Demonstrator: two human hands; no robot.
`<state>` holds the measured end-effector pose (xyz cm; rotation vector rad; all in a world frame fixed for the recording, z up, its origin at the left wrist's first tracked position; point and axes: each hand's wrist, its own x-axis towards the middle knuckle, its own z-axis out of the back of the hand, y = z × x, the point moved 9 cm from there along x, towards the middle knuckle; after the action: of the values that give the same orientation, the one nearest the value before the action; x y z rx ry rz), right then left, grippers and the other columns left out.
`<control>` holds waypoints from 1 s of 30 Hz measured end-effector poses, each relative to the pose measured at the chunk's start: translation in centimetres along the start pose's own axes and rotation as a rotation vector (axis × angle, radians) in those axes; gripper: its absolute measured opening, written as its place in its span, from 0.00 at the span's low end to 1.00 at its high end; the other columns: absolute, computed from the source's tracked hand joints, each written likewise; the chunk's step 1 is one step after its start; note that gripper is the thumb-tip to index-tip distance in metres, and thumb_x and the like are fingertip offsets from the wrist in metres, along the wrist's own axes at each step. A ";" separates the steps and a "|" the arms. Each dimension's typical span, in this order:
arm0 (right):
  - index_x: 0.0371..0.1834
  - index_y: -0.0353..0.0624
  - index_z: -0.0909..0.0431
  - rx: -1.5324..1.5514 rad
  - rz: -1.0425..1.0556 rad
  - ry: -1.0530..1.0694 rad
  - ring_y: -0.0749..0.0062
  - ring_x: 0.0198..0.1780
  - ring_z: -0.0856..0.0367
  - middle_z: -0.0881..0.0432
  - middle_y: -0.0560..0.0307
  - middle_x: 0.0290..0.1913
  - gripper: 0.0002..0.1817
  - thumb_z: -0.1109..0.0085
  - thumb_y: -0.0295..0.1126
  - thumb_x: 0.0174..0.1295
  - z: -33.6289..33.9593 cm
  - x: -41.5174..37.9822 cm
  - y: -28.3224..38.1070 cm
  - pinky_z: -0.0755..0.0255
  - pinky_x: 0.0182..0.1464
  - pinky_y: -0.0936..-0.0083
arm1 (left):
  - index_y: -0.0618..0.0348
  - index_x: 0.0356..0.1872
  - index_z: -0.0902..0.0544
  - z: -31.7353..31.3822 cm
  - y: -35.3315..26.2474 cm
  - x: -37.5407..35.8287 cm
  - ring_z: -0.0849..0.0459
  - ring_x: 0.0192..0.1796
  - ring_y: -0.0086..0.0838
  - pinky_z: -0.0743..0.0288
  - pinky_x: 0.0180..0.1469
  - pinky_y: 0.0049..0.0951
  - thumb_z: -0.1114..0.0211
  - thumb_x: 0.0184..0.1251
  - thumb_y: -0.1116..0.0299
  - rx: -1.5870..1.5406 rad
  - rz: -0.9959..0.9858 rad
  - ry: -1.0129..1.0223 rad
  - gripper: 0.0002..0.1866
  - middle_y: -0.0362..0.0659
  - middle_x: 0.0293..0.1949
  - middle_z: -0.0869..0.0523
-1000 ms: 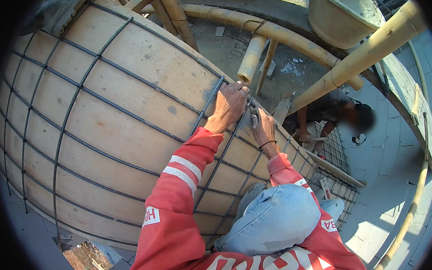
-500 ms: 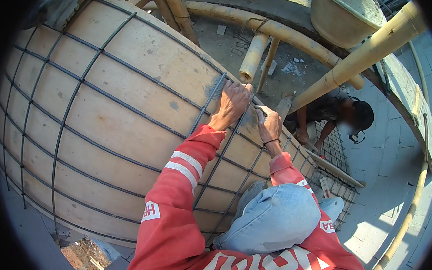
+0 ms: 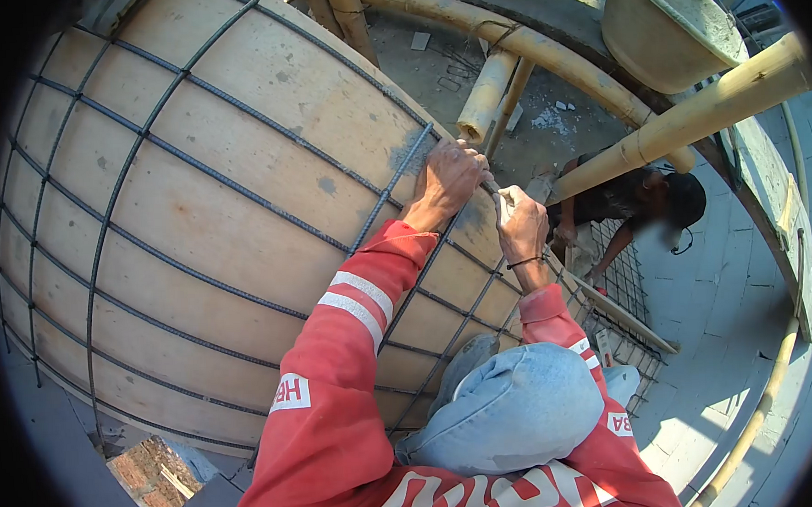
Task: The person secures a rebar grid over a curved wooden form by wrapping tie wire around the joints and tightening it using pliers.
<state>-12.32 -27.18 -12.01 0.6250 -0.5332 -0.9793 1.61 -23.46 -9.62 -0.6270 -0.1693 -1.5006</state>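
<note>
Steel rebar grid (image 3: 209, 166) | left hand (image 3: 453, 179) at edge | right hand (image 3: 522, 226) beside

1 basin (image 3: 666, 38); bamboo poles (image 3: 693, 119); 1 bent person (image 3: 619, 196).

Red sleeves (image 3: 316, 368), white stripes, dark wristband (image 3: 527, 262); seemingly faded jeans (image 3: 515, 408)

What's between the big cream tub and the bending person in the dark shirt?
In the head view, a thick yellow bamboo pole slants between tub and person; a curved bamboo rail pokes in too.
</note>
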 end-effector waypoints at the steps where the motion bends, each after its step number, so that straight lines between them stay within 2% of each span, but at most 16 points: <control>1: 0.40 0.45 0.16 0.009 0.061 0.001 0.42 0.38 0.15 0.14 0.43 0.34 0.08 0.39 0.35 0.64 0.4 0.2 0.5 0.24 0.39 0.57 | 0.51 0.31 0.11 -0.1 -0.1 0.0 0.15 0.42 0.36 0.25 0.49 0.37 0.28 0.58 0.56 -0.005 0.003 -0.001 0.10 0.38 0.32 0.11; 4: 0.36 0.43 0.18 -0.029 0.129 0.055 0.45 0.38 0.15 0.14 0.45 0.33 0.06 0.36 0.33 0.62 1.5 0.9 1.6 0.24 0.39 0.57 | 0.49 0.31 0.10 -0.7 0.2 -0.3 0.15 0.43 0.35 0.26 0.51 0.36 0.28 0.57 0.58 -0.001 0.034 0.019 0.08 0.37 0.30 0.10; 11: 0.34 0.42 0.19 -0.196 0.393 0.223 0.47 0.38 0.15 0.15 0.48 0.34 0.08 0.34 0.35 0.60 1.9 4.3 5.6 0.22 0.39 0.56 | 0.51 0.35 0.09 -0.9 -0.2 -1.5 0.16 0.49 0.34 0.29 0.55 0.37 0.30 0.54 0.65 -0.043 -0.018 -0.024 0.08 0.38 0.38 0.09; 13: 0.36 0.43 0.16 -0.255 0.488 0.265 0.50 0.37 0.15 0.14 0.50 0.34 0.08 0.35 0.36 0.60 1.3 4.8 6.5 0.22 0.40 0.60 | 0.52 0.36 0.10 -0.1 -0.5 -1.4 0.17 0.50 0.35 0.29 0.55 0.37 0.29 0.51 0.65 -0.064 -0.020 -0.043 0.10 0.39 0.39 0.10; 15: 0.37 0.44 0.16 -0.288 0.477 0.303 0.50 0.38 0.15 0.14 0.51 0.37 0.08 0.36 0.36 0.60 0.7 5.6 6.3 0.21 0.41 0.60 | 0.56 0.47 0.13 -0.3 -0.7 -1.4 0.16 0.48 0.39 0.29 0.55 0.39 0.26 0.46 0.65 -0.047 0.005 0.044 0.22 0.43 0.39 0.10; 16: 0.38 0.44 0.17 -0.254 0.558 0.267 0.50 0.39 0.15 0.14 0.51 0.38 0.08 0.36 0.35 0.60 0.5 5.8 6.6 0.21 0.42 0.60 | 0.56 0.47 0.13 0.0 -0.9 -1.2 0.16 0.48 0.39 0.29 0.55 0.39 0.26 0.46 0.65 -0.047 0.004 0.043 0.22 0.43 0.39 0.10; 17: 0.39 0.45 0.17 -0.219 0.639 0.229 0.50 0.40 0.15 0.14 0.50 0.39 0.09 0.37 0.35 0.59 0.6 5.9 7.0 0.21 0.42 0.60 | 0.59 0.53 0.18 0.0 -0.6 -0.9 0.16 0.47 0.40 0.28 0.54 0.39 0.25 0.45 0.65 -0.054 0.072 0.048 0.29 0.46 0.39 0.11; 18: 0.40 0.44 0.17 -0.232 0.611 0.255 0.49 0.43 0.15 0.14 0.50 0.41 0.09 0.38 0.34 0.59 0.2 6.2 6.9 0.21 0.44 0.60 | 0.61 0.60 0.22 0.1 -0.2 -0.6 0.16 0.46 0.42 0.28 0.53 0.40 0.24 0.44 0.65 -0.061 0.139 0.055 0.36 0.48 0.39 0.12; 19: 0.40 0.44 0.17 -0.233 0.609 0.254 0.49 0.43 0.15 0.14 0.50 0.41 0.09 0.38 0.34 0.59 0.0 6.5 6.9 0.21 0.44 0.60 | 0.61 0.60 0.22 0.4 -0.5 -0.5 0.16 0.46 0.42 0.28 0.53 0.40 0.24 0.44 0.65 -0.062 0.138 0.055 0.36 0.48 0.39 0.12; 21: 0.41 0.43 0.17 -0.193 0.602 0.246 0.48 0.44 0.15 0.14 0.51 0.41 0.10 0.39 0.33 0.58 -0.5 7.1 6.8 0.21 0.44 0.59 | 0.67 0.67 0.32 0.5 -0.5 -0.5 0.15 0.44 0.43 0.28 0.51 0.41 0.26 0.51 0.67 -0.074 0.178 0.064 0.40 0.49 0.33 0.13; 23: 0.43 0.42 0.18 -0.178 0.588 0.254 0.46 0.44 0.15 0.14 0.48 0.42 0.11 0.39 0.30 0.58 -1.2 7.7 6.4 0.21 0.45 0.59 | 0.66 0.67 0.32 0.9 -0.7 -0.4 0.15 0.44 0.42 0.29 0.50 0.41 0.25 0.52 0.66 -0.026 0.178 0.021 0.40 0.49 0.32 0.13; 25: 0.44 0.41 0.18 0.047 0.555 0.185 0.45 0.43 0.15 0.14 0.45 0.41 0.10 0.40 0.27 0.59 -1.0 8.4 5.3 0.21 0.45 0.60 | 0.65 0.66 0.32 0.7 -0.7 -0.4 0.14 0.43 0.41 0.29 0.48 0.40 0.24 0.53 0.64 0.019 0.174 -0.022 0.39 0.48 0.31 0.13; 26: 0.43 0.39 0.18 0.058 0.418 0.263 0.53 0.39 0.14 0.14 0.43 0.39 0.09 0.40 0.26 0.60 -1.8 8.9 3.4 0.23 0.44 0.63 | 0.64 0.67 0.30 0.7 -0.5 -0.4 0.17 0.39 0.43 0.29 0.46 0.41 0.24 0.53 0.62 -0.007 0.176 -0.058 0.40 0.49 0.31 0.15; 27: 0.43 0.39 0.18 0.056 0.417 0.260 0.53 0.39 0.14 0.14 0.43 0.39 0.09 0.40 0.26 0.60 -1.7 8.8 3.0 0.23 0.44 0.63 | 0.62 0.67 0.29 1.1 -0.5 -0.4 0.20 0.35 0.44 0.29 0.44 0.41 0.23 0.52 0.60 -0.034 0.179 -0.095 0.41 0.50 0.32 0.17; 29: 0.41 0.41 0.17 0.101 0.158 0.254 0.52 0.34 0.17 0.15 0.48 0.32 0.09 0.37 0.34 0.64 -1.8 8.5 -0.1 0.25 0.39 0.63 | 0.60 0.67 0.29 1.1 -0.5 -0.4 0.20 0.35 0.44 0.29 0.43 0.41 0.24 0.54 0.60 -0.047 0.172 -0.078 0.38 0.50 0.31 0.17; 30: 0.41 0.41 0.17 0.075 0.061 0.246 0.55 0.29 0.21 0.17 0.47 0.29 0.11 0.36 0.38 0.66 -1.5 7.6 -1.0 0.28 0.36 0.64 | 0.59 0.66 0.28 1.1 -0.5 -0.4 0.19 0.35 0.44 0.29 0.43 0.41 0.25 0.56 0.60 -0.059 0.167 -0.061 0.36 0.49 0.31 0.17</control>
<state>-8.44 -33.88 -12.75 0.7800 -0.3698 -0.8145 1.36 -22.58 -8.75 -0.7175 -0.1166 -1.3298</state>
